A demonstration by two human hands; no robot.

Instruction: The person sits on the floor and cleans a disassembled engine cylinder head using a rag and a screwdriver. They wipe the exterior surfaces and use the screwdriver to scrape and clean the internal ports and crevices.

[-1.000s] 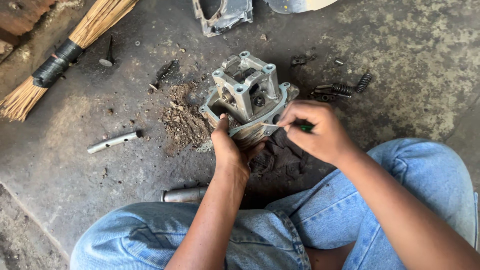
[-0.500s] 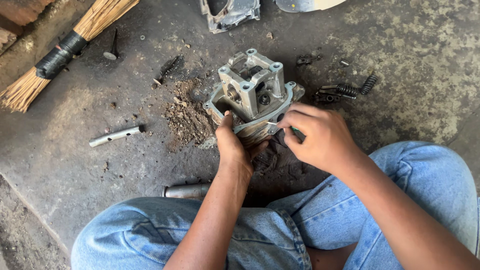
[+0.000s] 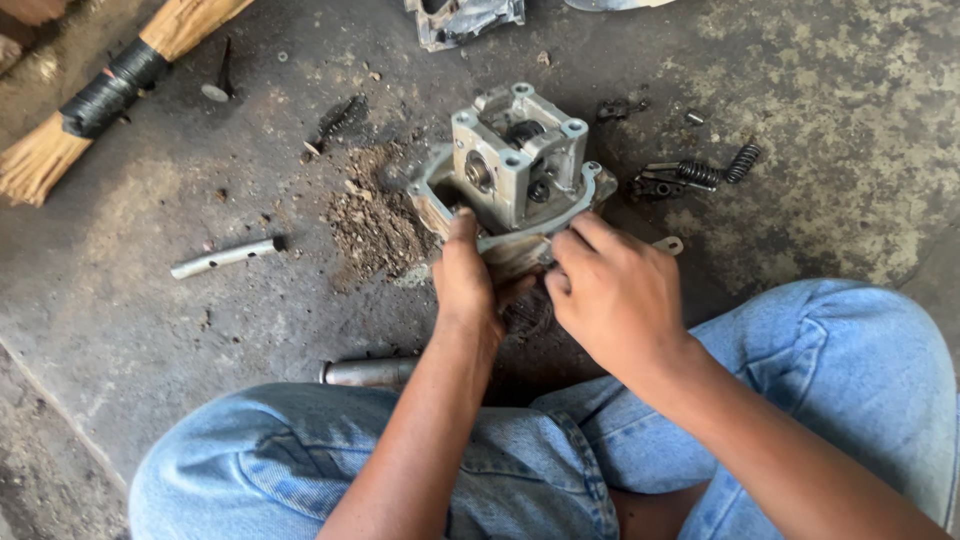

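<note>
A grey metal engine cylinder head stands on the dirty concrete floor in front of my crossed legs. My left hand grips its near left edge, thumb on the rim. My right hand is curled against the near right edge of the head; the thin green-handled tool seen earlier is hidden inside the fist. A dark rag lies under the head, between my two hands.
A pile of scraped dirt lies left of the head. Springs and small parts lie to the right. A metal tube, a valve, a broom, a steel cylinder and another casting lie around.
My right hand has closed in over the near right edge of the head, and the green-handled tool no longer shows. The view has shifted slightly; the left hand keeps its grip.
</note>
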